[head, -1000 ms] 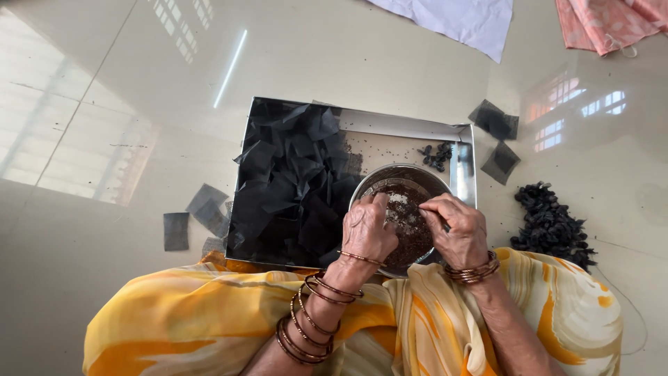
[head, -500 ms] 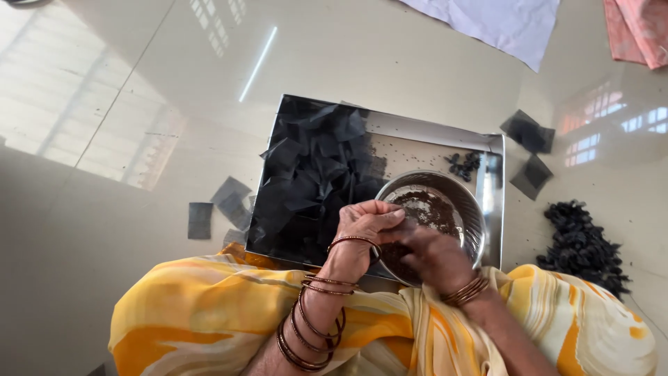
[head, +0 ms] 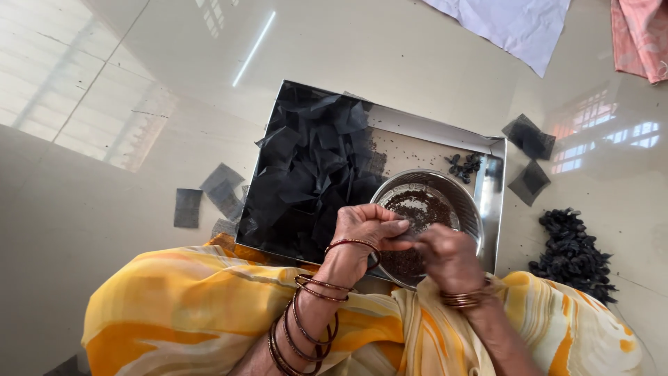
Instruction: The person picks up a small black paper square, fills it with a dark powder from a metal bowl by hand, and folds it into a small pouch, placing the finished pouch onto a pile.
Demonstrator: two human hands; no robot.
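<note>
A steel tray lies on the glossy floor in front of me, its left half heaped with black mesh squares. A round steel bowl with dark seeds stands in the tray's right half. My left hand and my right hand meet over the bowl's near rim. The fingers of both are pinched together on a small dark piece that is mostly hidden. Both wrists carry bangles. My lap is covered by yellow and white cloth.
A few small dark bundles lie in the tray's far right corner, and a bigger heap of them is on the floor to the right. Loose mesh squares lie left and right of the tray. White cloth and pink cloth lie beyond.
My hands have drawn back from the middle of the bowl to its near rim and closed together. The view has shifted a little.
</note>
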